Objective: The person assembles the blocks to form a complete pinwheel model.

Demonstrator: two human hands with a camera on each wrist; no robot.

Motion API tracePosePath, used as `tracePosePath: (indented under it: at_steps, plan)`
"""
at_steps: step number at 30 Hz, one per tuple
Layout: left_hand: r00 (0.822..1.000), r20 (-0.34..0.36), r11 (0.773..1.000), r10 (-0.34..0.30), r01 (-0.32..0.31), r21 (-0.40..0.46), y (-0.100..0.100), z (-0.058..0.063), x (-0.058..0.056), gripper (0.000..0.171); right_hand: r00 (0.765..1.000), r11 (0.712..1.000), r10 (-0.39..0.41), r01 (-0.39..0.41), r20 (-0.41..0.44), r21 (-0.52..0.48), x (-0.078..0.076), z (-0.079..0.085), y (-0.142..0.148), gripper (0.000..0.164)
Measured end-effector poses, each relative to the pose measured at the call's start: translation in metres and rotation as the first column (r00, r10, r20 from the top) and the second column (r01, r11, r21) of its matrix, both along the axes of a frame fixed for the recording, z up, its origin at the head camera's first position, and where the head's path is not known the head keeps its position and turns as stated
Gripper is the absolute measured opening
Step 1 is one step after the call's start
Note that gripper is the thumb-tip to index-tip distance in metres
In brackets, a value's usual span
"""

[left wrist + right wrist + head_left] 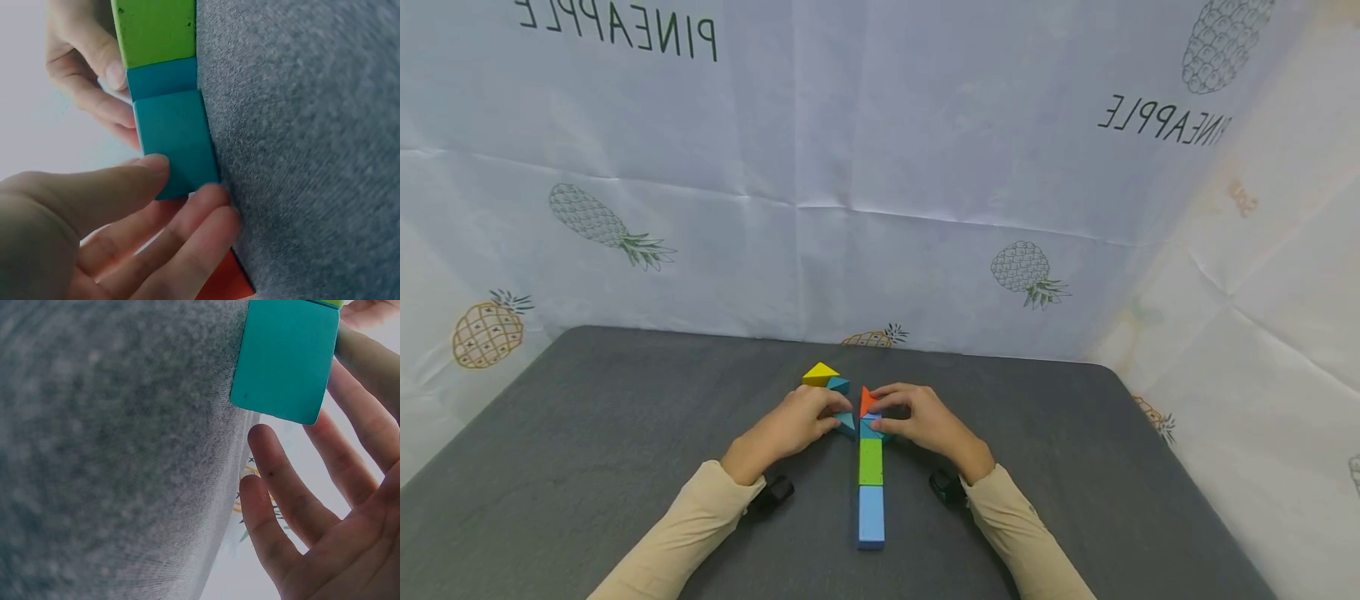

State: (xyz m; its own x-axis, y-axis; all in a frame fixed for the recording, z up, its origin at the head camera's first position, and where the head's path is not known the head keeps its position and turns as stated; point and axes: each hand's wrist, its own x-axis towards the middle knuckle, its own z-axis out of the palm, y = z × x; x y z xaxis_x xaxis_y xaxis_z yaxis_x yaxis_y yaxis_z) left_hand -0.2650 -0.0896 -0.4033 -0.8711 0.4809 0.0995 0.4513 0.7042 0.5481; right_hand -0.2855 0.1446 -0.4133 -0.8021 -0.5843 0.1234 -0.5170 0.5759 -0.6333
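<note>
A row of wooden blocks runs away from me: a light blue block (871, 515), a green block (871, 462), a small blue block (868, 429) and an orange triangular block (866, 402). My left hand (801, 419) pinches a teal triangular block (846, 422) at the row's left side; thumb and fingertips lie on this teal block (175, 137) in the left wrist view. At the right side, my right hand (927, 421) holds thumb and fingers around another teal block (284, 359), mostly hidden by the hand in the head view. Its other fingers spread loosely.
Beyond my left hand stand a yellow triangular block (820, 374) and a dark teal triangular block (838, 384). Everything lies on a dark grey table (625, 417). A white curtain (880, 167) with printed pineapples hangs behind the table's far edge.
</note>
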Motion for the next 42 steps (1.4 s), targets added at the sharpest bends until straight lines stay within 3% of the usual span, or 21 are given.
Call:
tracePosePath:
  at_steps: [6,14,24,42]
  plan:
    - [0.994,-0.027,0.995,0.103,-0.103,0.001,0.008,-0.004,0.003,0.020,1.000,1.000,-0.003,0.003,0.002,0.003,0.000,0.000,0.000,0.027]
    - [0.984,-0.035,0.984,0.174,-0.173,0.033,0.014,-0.007,0.007,0.021,1.000,1.000,-0.002,0.002,0.017,0.002,0.001,0.001,0.000,0.027]
    - [0.986,-0.007,0.984,0.169,-0.168,0.058,0.015,-0.009,0.005,0.024,1.000,1.000,-0.004,0.004,0.003,0.009,0.000,0.001,-0.001,0.027]
    - [0.978,-0.025,0.972,0.208,-0.204,0.115,0.019,-0.012,0.005,0.025,1.000,1.000,-0.002,0.003,-0.027,0.017,0.000,0.001,-0.001,0.027]
